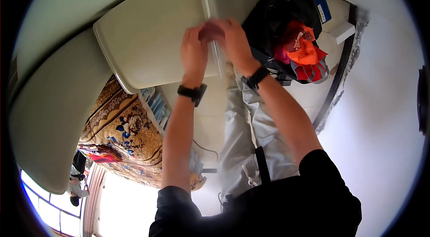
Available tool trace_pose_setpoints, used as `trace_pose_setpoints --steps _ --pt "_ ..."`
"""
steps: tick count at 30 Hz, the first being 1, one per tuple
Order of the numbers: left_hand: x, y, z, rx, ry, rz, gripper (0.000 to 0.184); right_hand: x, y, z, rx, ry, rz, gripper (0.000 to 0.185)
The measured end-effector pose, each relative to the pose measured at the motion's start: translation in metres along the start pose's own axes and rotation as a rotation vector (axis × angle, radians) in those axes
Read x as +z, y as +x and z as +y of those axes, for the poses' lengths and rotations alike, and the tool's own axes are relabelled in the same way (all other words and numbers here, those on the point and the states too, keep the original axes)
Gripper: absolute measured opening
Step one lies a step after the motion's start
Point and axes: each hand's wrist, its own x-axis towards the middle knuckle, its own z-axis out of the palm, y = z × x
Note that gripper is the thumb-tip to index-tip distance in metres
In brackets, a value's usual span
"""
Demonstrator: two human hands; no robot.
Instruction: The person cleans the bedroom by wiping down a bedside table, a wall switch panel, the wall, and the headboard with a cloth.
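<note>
My left hand (pixel 195 51) and my right hand (pixel 238 45) are raised close together, each with a black band on its wrist. Between them is a dull pinkish-red thing (pixel 211 32), smeared by motion and partly covered by fingers, so its kind cannot be made out. The fingers of both hands curl around it from either side. Below and behind the hands is the right edge of a pale cream cabinet-like box (pixel 156 31). I cannot tell whether the hands touch that box.
A black bag (pixel 273 17) with an orange-red bag (pixel 307 51) lies on the right of the floor, near a blue box (pixel 322 8) and a white block (pixel 342 32). A flower-patterned cover (pixel 130 125) is at left. Another person (pixel 77 187) appears at the lower left.
</note>
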Motion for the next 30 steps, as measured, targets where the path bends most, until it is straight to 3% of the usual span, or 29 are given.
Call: trace_pose_setpoints --steps 5,7,13,16,21,26,30 --pt "0.001 -0.003 0.004 -0.054 -0.033 -0.019 0.031 -0.01 0.0 0.001 0.03 -0.002 -0.077 0.034" --pt "0.004 -0.03 -0.002 -0.071 -0.011 -0.061 0.029 -0.004 -0.028 0.015 0.001 -0.025 -0.078 0.033" --pt "0.001 -0.125 0.008 -0.288 -0.021 -0.192 0.024 0.0 -0.114 0.008 0.274 0.034 -0.219 0.029" --pt "0.004 -0.144 0.01 -0.31 0.014 -0.199 0.027 -0.003 -0.128 0.001 0.243 0.095 -0.183 0.027" --pt "0.002 -0.121 0.024 -0.333 -0.021 -0.138 0.028 0.005 -0.12 0.004 0.179 0.12 -0.044 0.035" --pt "0.01 -0.061 0.016 -0.162 0.028 -0.04 0.03 0.007 -0.065 0.01 0.07 0.084 0.057 0.036" --pt "0.002 -0.044 0.013 -0.108 0.033 -0.06 0.027 0.004 -0.049 0.01 0.072 0.058 0.014 0.038"
